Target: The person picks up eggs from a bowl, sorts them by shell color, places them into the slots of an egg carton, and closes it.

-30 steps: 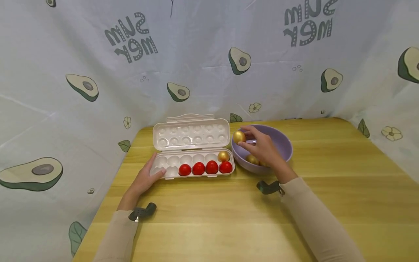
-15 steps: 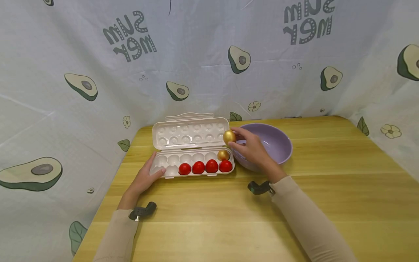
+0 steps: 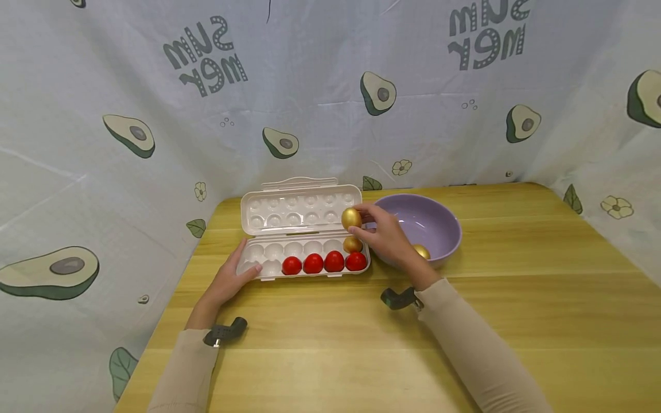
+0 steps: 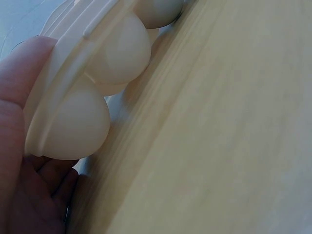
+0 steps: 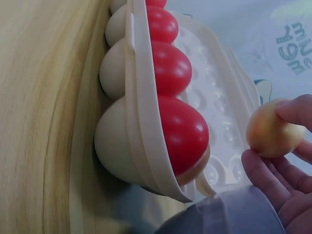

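Observation:
A cream plastic egg carton (image 3: 273, 251) lies with its lid (image 3: 302, 209) folded back. In its front row at the right sit several red eggs (image 3: 334, 261); a gold egg (image 3: 353, 245) occupies the back right cup. My left hand (image 3: 227, 282) grips the carton's left end, thumb over the front rim (image 4: 73, 53) and fingers behind. Thumb and fingertips of my right hand (image 3: 386, 234) pinch another gold egg (image 3: 351, 218), held above the carton's back right corner. In the right wrist view, this gold egg (image 5: 273, 129) is apart from the red ones.
A purple bowl (image 3: 439, 221) stands right beside the carton, under my right forearm. One gold egg (image 3: 422, 251) shows inside it, partly hidden by the wrist. Behind the wooden table (image 3: 330, 344) hangs a printed curtain (image 3: 320, 69).
My right hand has carried the gold egg leftward from over the bowl to above the carton's right end. The left hand and carton have stayed in place.

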{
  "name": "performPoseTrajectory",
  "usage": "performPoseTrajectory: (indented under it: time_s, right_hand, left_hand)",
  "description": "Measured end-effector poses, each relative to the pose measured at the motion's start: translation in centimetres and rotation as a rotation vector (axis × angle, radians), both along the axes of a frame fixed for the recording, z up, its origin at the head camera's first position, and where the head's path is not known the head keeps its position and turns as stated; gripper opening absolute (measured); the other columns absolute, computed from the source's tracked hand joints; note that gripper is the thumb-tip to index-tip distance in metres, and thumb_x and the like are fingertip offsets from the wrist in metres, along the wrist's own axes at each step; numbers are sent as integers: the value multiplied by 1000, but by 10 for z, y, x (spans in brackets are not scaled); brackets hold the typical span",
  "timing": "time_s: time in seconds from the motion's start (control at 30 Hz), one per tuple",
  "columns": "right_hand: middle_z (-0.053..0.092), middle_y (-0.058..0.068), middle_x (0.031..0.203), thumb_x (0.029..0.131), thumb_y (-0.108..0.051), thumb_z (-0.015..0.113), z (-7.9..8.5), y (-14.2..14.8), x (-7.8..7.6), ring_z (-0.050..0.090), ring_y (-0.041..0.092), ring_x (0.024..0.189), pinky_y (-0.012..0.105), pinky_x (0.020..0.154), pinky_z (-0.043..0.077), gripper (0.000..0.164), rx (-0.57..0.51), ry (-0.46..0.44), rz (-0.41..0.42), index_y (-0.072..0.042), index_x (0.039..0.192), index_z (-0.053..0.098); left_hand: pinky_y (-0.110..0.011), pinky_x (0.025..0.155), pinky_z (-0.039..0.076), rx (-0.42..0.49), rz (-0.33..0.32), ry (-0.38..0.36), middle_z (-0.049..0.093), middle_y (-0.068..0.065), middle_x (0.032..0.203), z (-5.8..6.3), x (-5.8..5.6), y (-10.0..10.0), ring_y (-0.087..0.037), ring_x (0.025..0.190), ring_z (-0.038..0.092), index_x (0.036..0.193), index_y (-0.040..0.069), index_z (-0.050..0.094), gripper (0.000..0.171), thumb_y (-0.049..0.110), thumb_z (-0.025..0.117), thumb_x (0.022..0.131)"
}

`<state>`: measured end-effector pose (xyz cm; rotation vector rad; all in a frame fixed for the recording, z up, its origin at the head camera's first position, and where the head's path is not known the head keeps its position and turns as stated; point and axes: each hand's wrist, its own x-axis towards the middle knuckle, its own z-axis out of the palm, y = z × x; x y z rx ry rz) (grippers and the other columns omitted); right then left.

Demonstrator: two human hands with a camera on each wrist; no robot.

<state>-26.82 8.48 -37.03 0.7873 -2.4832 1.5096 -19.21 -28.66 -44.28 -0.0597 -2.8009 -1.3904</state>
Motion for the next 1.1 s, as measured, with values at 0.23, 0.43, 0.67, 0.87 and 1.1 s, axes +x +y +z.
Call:
performPoseTrajectory:
  time_s: [0.23, 0.43, 0.67, 0.87, 1.1]
  right_hand:
    - [63, 14, 115, 86, -12, 73, -2, -10, 0, 62, 25, 103, 39, 84, 56, 44, -44, 6, 23, -3, 126, 56]
    - [63, 15, 114, 86, -10, 73, -4, -18, 4, 63, 26, 101, 40, 83, 56, 44, -60, 6, 34, -3, 125, 55]
    - [63, 14, 114, 85, -9, 73, -11, -31, 7, 61, 25, 104, 32, 83, 56, 43, -65, 4, 38, -3, 123, 53]
    - [62, 15, 115, 86, -7, 72, -18, -38, 6, 62, 26, 102, 35, 86, 55, 45, -57, 11, 65, -3, 126, 51]
    - [62, 15, 122, 87, -9, 72, -26, -41, 2, 63, 29, 102, 41, 89, 54, 53, 21, 81, 55, -3, 135, 51]
  left_hand:
    - [-61, 114, 10, 4, 0, -2, 11, -19, 160, 0, 0, 0, -41, 145, 10, 157, 15, 9, 89, 42, 62, 91]
    - [-61, 114, 9, 27, -8, 2, 10, -18, 160, 0, -1, -1, -40, 145, 10, 157, 17, 8, 88, 40, 62, 91]
    - [-61, 114, 9, 20, -6, -2, 10, -18, 160, -3, -1, -1, -41, 145, 10, 157, 16, 8, 88, 41, 62, 91]
    - [-60, 114, 9, 5, 1, -6, 10, -19, 160, -3, -1, -1, -41, 145, 10, 157, 15, 9, 89, 43, 62, 91]
    - [-60, 114, 10, 7, 0, 2, 11, -19, 160, -3, -2, 0, -41, 145, 10, 157, 15, 9, 88, 43, 62, 91]
